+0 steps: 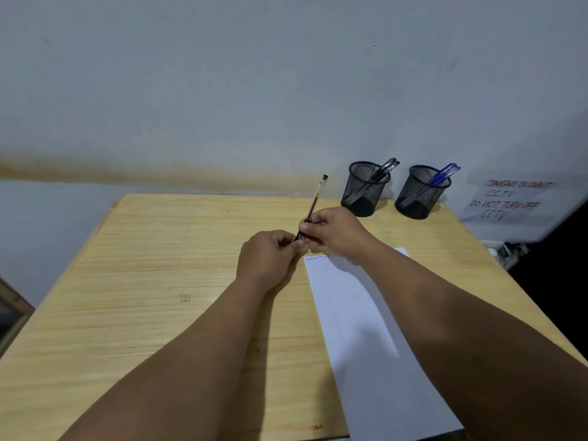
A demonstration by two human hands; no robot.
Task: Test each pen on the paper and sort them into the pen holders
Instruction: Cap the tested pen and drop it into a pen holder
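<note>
A clear-barrelled black pen (315, 198) points up and away from me, gripped low on its barrel by my right hand (337, 232). My left hand (269, 256) pinches the pen's lower end, possibly the cap; that end is hidden by my fingers. Both hands meet above the top left corner of the white paper (366, 329), which carries small scribbles along its top edge. At the table's back right stand two black mesh pen holders: the left holder (362, 192) has black pens, the right holder (420, 195) has blue pens.
The wooden table (152, 281) ends against a grey wall. A handwritten paper sign (509, 200) about CCTV hangs at the right. Dark space lies beyond the table's right edge.
</note>
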